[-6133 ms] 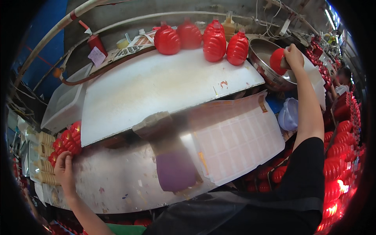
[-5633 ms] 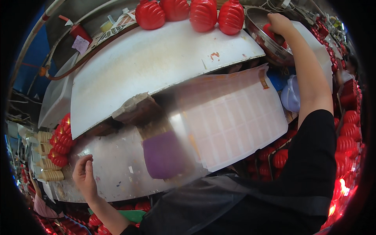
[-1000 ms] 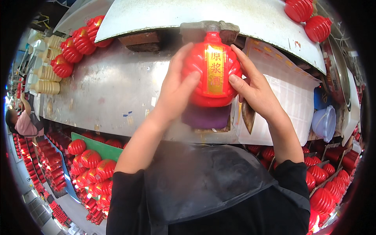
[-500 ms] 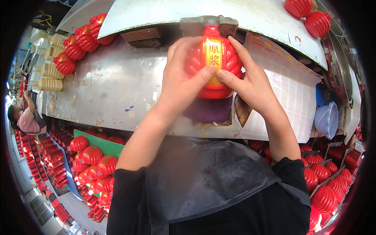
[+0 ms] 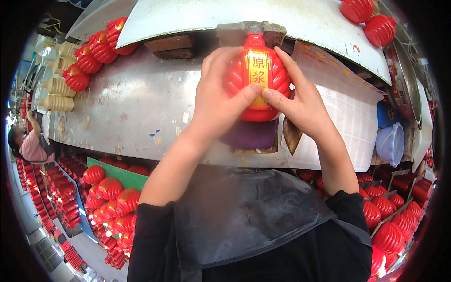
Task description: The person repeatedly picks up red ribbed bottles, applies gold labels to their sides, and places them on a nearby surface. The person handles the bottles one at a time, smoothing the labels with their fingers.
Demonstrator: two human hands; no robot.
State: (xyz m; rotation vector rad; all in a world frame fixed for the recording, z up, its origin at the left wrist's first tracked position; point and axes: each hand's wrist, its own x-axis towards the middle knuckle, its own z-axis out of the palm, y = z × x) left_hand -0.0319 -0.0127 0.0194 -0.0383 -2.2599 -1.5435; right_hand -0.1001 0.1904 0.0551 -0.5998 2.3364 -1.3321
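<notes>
Between both my hands is a red, ribbed, round bottle [image 5: 256,109] with a clear neck and a yellow-and-red label [image 5: 259,66] down its front. My left hand [image 5: 221,84] wraps its left side, the thumb pressed on the label's lower part. On the right side, my right hand [image 5: 300,91] grips it, its thumb almost meeting the left one. The bottle's neck points away from me, against a worn grey block [image 5: 232,34]. Beneath the bottle lies a purple pad [image 5: 253,135] on the metal table [image 5: 127,103].
Red bottles [image 5: 101,47] line the table's far left beside cream bottles [image 5: 58,103]. A white sheet of labels [image 5: 343,113] lies at right, near a light-purple bucket [image 5: 390,143]. A white board [image 5: 188,14] spans the back. Crated red bottles [image 5: 389,237] stand at lower right. Another person [image 5: 33,145] works far left.
Both hands keep their hold on the bottle, which has shifted very slightly. The thumbs still rest on its label.
</notes>
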